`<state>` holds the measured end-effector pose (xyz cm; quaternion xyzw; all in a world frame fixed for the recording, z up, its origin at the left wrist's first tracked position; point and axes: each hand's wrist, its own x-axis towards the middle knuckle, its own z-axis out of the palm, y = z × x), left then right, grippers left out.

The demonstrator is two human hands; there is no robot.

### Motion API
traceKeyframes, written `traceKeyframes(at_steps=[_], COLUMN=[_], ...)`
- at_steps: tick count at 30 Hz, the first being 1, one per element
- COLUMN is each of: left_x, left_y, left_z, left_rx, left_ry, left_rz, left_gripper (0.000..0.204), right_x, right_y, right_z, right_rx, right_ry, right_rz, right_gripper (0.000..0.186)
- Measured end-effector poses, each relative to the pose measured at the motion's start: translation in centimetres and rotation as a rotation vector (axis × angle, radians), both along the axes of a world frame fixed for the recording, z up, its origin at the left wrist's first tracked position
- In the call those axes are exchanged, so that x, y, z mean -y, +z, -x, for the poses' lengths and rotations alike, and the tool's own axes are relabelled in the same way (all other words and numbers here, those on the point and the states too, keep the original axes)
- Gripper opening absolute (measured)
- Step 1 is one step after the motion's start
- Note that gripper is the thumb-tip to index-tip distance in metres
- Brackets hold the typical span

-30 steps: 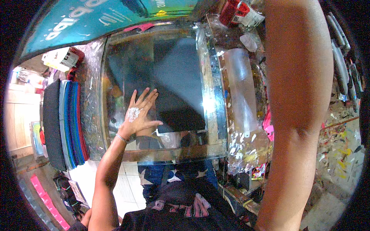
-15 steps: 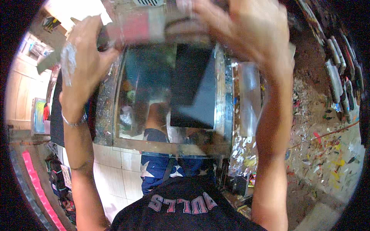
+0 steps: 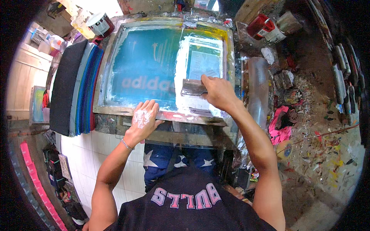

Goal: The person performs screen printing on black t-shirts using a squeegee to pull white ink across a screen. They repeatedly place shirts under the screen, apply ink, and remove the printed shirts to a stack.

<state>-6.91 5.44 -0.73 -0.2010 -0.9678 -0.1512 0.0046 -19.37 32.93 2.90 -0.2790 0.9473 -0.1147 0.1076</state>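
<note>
A wooden-framed printing screen with teal mesh lies flat on the work table in front of me. Thick white ink covers its right part. My right hand is shut on a grey squeegee that rests on the inked mesh. My left hand, smeared with white ink and wearing a thin bracelet, presses flat with spread fingers on the near edge of the frame.
A stack of dark and blue fabric pieces lies left of the screen. A clear plastic roll lies to its right. Red-and-white ink tubs stand at the back right, another tub at the back left. A pink rag lies on the paint-spattered surface.
The screen has come down from raised over the dark platen to flat on the table. My right hand has taken up the squeegee. My left hand moved from the platen to the frame.
</note>
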Motion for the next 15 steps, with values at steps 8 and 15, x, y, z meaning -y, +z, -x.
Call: traceKeyframes(at_steps=[8, 15], left_x=[-0.1, -0.1], left_y=[-1.0, -0.5], left_z=[0.0, 0.0], left_rx=[-0.009, 0.005], left_ry=[0.019, 0.028], left_rz=[-0.008, -0.022], left_gripper=[0.050, 0.050], right_x=[-0.5, -0.5], right_y=[2.3, 0.1], right_z=[-1.1, -6.6], right_rx=[-0.069, -0.109], right_ry=[-0.056, 0.016], right_rz=[0.163, -0.034], right_gripper=[0.019, 0.015])
